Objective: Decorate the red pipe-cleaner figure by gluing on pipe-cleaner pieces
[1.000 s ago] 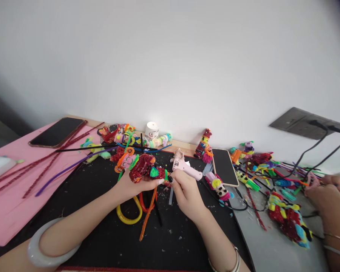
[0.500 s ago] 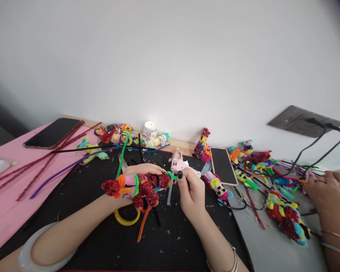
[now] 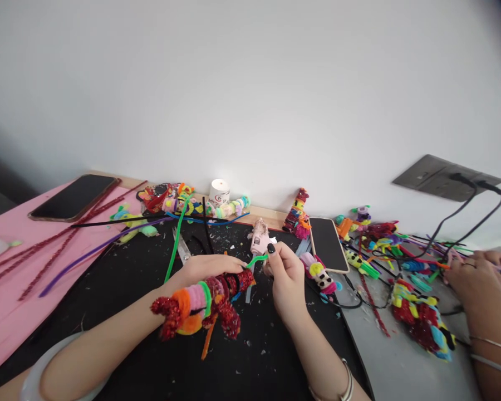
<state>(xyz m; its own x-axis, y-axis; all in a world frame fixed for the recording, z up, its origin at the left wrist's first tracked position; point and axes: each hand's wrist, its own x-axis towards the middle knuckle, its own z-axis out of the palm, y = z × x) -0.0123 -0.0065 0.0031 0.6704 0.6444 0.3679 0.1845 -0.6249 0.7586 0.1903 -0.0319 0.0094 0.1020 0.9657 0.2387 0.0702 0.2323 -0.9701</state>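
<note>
My left hand (image 3: 212, 268) is closed around a pipe-cleaner figure (image 3: 198, 299) of dark red tinsel with orange, pink and green bands; its fingers are partly hidden behind the figure. A short wavy green pipe cleaner (image 3: 257, 259) runs from the figure's right end to my right hand (image 3: 287, 275), where thumb and fingers pinch its tip. Just behind that hand lies a pale pink glue gun (image 3: 259, 239) with a clear glue stick. Beyond my left wrist rises a long green pipe cleaner (image 3: 177, 242), near scissors (image 3: 182, 249). Below the figure, an orange pipe cleaner (image 3: 207, 341) shows on the black mat (image 3: 250, 373).
At right, a co-worker's hands (image 3: 478, 281) are among loose pipe cleaners and a large red-yellow figure (image 3: 421, 320). Two phones lie around, one dark (image 3: 73, 196), one pale-edged (image 3: 329, 244). A paper cup (image 3: 219, 192) stands by the wall. Black cables (image 3: 455, 217) hang from a socket (image 3: 432, 175).
The figure has tilted and dropped slightly, and my left hand now lies more over its top. My right hand has shifted a little right, with the green pipe cleaner stretched between.
</note>
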